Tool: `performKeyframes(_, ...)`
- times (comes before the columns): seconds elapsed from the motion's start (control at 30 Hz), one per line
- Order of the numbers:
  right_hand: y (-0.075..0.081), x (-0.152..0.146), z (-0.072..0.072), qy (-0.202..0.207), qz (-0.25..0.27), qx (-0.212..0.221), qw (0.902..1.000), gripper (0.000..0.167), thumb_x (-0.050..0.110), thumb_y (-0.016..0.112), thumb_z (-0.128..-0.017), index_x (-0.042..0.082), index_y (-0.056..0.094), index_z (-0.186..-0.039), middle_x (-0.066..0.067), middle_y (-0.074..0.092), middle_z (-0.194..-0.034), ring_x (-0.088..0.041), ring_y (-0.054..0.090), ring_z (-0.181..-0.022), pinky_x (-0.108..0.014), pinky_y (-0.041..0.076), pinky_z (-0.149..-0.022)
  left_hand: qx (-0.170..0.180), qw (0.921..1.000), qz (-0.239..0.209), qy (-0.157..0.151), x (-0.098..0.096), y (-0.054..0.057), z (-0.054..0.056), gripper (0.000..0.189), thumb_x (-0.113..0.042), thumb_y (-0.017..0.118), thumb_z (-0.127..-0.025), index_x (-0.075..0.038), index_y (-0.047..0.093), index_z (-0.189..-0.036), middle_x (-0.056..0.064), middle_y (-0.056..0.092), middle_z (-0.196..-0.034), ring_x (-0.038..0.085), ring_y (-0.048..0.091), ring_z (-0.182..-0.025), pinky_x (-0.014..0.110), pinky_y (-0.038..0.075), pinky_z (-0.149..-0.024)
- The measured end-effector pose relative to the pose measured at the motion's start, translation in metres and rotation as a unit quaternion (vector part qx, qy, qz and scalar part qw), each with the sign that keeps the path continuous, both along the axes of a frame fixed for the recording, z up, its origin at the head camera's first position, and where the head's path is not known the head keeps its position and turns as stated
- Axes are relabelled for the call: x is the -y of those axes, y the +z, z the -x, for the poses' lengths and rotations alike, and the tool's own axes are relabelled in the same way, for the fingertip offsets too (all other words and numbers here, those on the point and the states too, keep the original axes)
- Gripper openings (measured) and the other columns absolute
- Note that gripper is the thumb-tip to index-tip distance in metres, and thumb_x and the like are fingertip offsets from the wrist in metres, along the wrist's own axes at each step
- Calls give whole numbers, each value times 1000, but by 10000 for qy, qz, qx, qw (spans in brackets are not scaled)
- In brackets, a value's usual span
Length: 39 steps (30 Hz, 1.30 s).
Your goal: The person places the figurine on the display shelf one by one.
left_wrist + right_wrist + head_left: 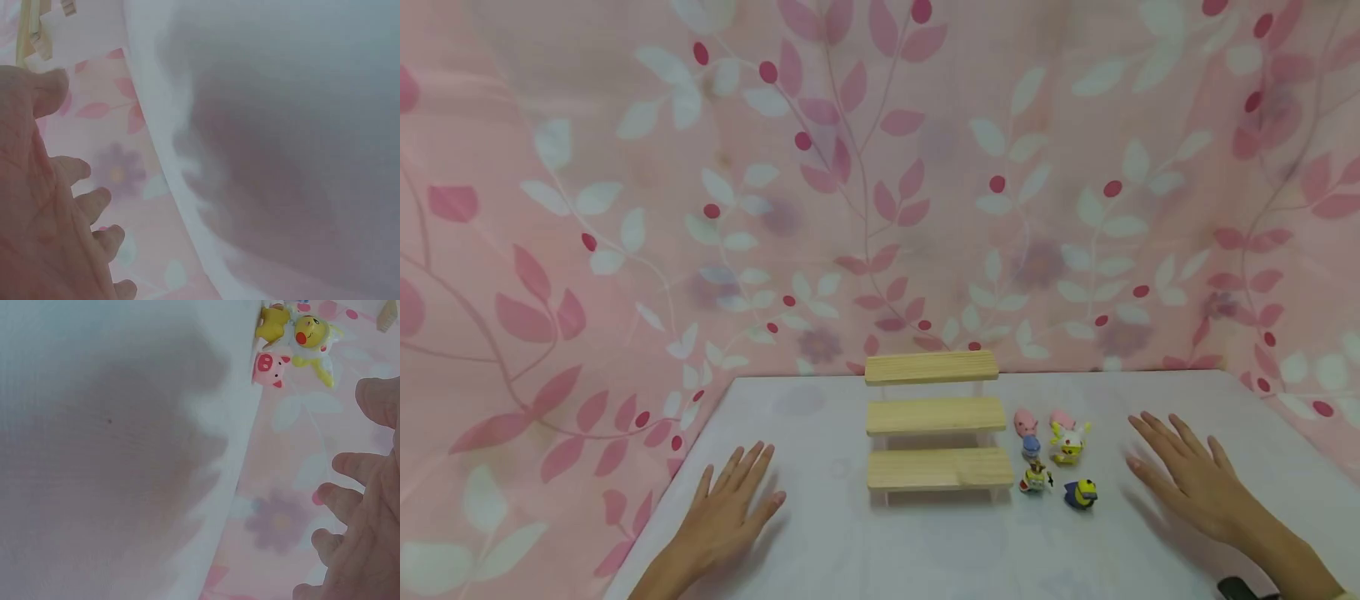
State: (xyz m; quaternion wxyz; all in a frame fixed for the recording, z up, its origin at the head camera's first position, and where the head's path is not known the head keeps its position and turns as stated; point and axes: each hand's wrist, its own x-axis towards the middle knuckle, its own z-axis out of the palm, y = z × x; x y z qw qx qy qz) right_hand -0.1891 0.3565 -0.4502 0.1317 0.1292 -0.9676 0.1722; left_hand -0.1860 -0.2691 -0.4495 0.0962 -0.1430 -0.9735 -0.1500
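Note:
My left hand [721, 515] hovers over the left part of the white table with its fingers spread and nothing in it. On the other side, my right hand [1191, 477] is held above the table, fingers apart, also holding nothing. Nearest to it are several small toy figures: a yellow figure in white [1069, 442], a yellow figure in dark blue [1081, 494], a figure with a red-and-white base [1035, 477], a blue-topped one [1031, 447] and a pink pig [1026, 422]. The right wrist view shows a pink pig's face [270, 369] beside the yellow-faced figure [310, 332].
A three-step wooden display stand [938, 468] with clear supports stands mid-table, just left of the figures. Another pink figure [1062, 419] is partly hidden behind the white one. A pink floral cloth [865, 208] hangs behind the white table [820, 550].

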Motion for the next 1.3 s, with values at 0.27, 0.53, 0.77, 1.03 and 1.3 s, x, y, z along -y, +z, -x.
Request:
performKeyframes(0.27,-5,-3,-5,87,95,-126,9998,65,35,52,-102,15,24,-158,-26,30,-153,-43,0,-147,-62,-25,-104,57,9990,-377,-225,-7,2,8,74,-56,61,-93,-27,33,-155,-1,30,-159,31,21,-147,68,9,-111)
performKeyframes(0.53,-1,0,-4,25,-63,0,10000,69,38,53,-101,15,22,-158,-26,31,-153,-44,0,-147,-61,-26,-103,39,9975,-556,-432,-11,8,17,71,-57,59,-93,-29,35,-154,-2,34,-157,31,24,-146,69,10,-110)
performKeyframes(0.77,2,1,-5,0,-81,136,9999,69,40,52,-101,14,21,-158,-26,29,-153,-46,0,-146,-62,-26,-103,283,9920,-848,-886,-22,12,30,73,-60,58,-92,-29,36,-154,-2,35,-156,30,24,-146,69,12,-110)
performKeyframes(1.03,5,-1,-5,-31,-47,226,9997,69,40,51,-102,12,22,-157,-28,29,-153,-48,1,-145,-66,-23,-103,712,9812,-1155,-1371,-38,12,46,74,-62,60,-90,-32,36,-153,0,34,-157,31,23,-146,68,21,-109)
performKeyframes(1.3,5,-2,-6,38,-5,133,9999,68,38,52,-102,12,23,-157,-27,30,-152,-47,1,-146,-66,-23,-102,1013,9730,-1280,-1632,-53,12,53,73,-60,64,-89,-27,42,-151,4,39,-154,37,29,-143,64,26,-109)
